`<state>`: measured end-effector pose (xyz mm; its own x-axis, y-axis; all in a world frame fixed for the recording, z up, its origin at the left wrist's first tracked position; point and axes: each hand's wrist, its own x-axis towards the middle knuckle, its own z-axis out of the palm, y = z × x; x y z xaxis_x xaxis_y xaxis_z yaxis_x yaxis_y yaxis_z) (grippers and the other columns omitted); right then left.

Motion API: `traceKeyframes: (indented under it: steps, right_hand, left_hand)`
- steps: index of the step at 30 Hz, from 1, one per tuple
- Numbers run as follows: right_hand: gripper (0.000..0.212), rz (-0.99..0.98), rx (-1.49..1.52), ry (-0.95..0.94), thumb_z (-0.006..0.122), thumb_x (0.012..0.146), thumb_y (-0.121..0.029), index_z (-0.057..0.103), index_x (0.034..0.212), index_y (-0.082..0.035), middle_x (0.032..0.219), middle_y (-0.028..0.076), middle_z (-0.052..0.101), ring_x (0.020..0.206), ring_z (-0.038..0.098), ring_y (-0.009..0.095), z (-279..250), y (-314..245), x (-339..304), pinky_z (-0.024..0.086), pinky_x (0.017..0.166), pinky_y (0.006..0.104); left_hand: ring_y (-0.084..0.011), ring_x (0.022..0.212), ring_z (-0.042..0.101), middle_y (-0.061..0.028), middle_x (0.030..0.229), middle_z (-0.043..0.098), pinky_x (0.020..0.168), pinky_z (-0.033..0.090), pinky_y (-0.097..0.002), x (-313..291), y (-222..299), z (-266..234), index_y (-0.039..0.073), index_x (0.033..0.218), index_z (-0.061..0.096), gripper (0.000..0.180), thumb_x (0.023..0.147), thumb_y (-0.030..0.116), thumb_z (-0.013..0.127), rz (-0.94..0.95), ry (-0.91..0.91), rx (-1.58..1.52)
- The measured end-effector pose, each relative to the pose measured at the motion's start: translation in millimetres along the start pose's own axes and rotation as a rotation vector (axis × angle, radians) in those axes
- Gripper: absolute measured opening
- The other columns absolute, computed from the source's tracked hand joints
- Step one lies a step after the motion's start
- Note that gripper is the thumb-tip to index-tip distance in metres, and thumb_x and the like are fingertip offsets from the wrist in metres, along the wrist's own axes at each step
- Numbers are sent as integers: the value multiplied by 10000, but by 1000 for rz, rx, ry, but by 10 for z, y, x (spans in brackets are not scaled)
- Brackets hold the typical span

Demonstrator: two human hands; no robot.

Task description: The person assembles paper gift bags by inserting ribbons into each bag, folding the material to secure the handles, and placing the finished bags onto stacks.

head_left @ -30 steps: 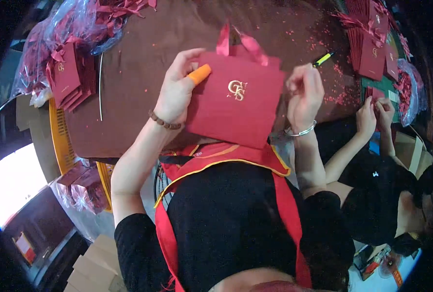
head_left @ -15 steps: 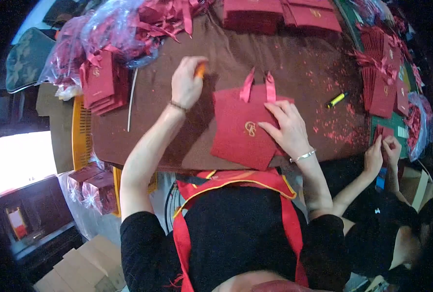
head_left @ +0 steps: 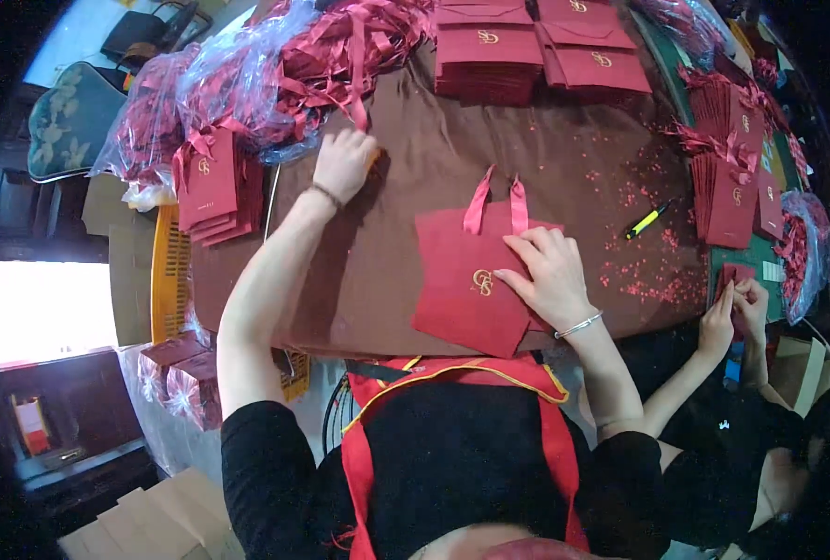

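A flat red paper gift bag [head_left: 452,280] with gold lettering lies before me, its two pink-red ribbon handles [head_left: 478,207] pointing away. Across its right side rests my right hand [head_left: 553,275], fingers and thumb apart on the paper. Farther left, my left hand [head_left: 343,166] is closed, low over the brown cloth [head_left: 378,252]. A small orange thing [head_left: 374,164] shows at its fingers; its kind is mostly hidden. Just beyond those fingers hangs the end of a loose red ribbon [head_left: 359,107] from a heap of ribbons [head_left: 326,65].
Stacked red bags stand at the far side [head_left: 490,75], on the left [head_left: 211,187] and on the right [head_left: 725,191]. A yellow pen [head_left: 646,223] lies near red scraps [head_left: 653,280]. At the right, a co-worker's hands [head_left: 734,308] hold a small red piece.
My left hand has moved away from me, toward the ribbon heap, with the orange thing still at its fingers. My right hand stays on the bag. The whole view has shifted slightly.
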<state>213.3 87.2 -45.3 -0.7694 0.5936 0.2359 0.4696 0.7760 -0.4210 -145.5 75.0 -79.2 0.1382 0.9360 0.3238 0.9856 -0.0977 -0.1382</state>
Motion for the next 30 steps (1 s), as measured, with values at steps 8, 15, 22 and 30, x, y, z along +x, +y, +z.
traceKeyframes:
  steps: [8, 15, 22, 30]
  right_hand:
    - [406, -173, 77, 143, 723, 671, -254, 603, 1009, -64, 975, 80, 533, 888, 497, 269, 21, -116, 182, 398, 761, 373]
    - [400, -141, 219, 46, 702, 699, -160, 574, 1052, -21, 1035, 119, 526, 972, 514, 294, 150, -181, 232, 425, 847, 371]
    - [376, -80, 276, -31, 695, 703, -124, 571, 1041, -18, 992, 128, 546, 938, 539, 296, 164, -207, 213, 447, 817, 352]
    - [377, 169, 599, -215, 678, 717, -99, 546, 1066, -47, 958, 151, 614, 891, 605, 286, 54, -249, 238, 482, 769, 361]
  left_hand:
    - [-265, 1120, 479, -87, 1151, 583, 975, 309, -362, -652, 761, -884, 71, 781, 615, 50, 753, 111, 611, -326, -33, -946]
    - [-220, 849, 582, -79, 789, 554, 738, 461, -298, -774, 814, -1070, 12, 983, 518, 166, 862, 125, 512, -771, 60, -2157]
    - [-82, 699, 544, -27, 819, 584, 620, 419, -192, -685, 1305, -954, -9, 1025, 567, 173, 868, 59, 537, -825, -361, -1781]
    - [-151, 812, 603, -77, 844, 625, 716, 468, -252, -634, 1585, -934, -3, 948, 621, 155, 794, 19, 622, -487, -200, -1092]
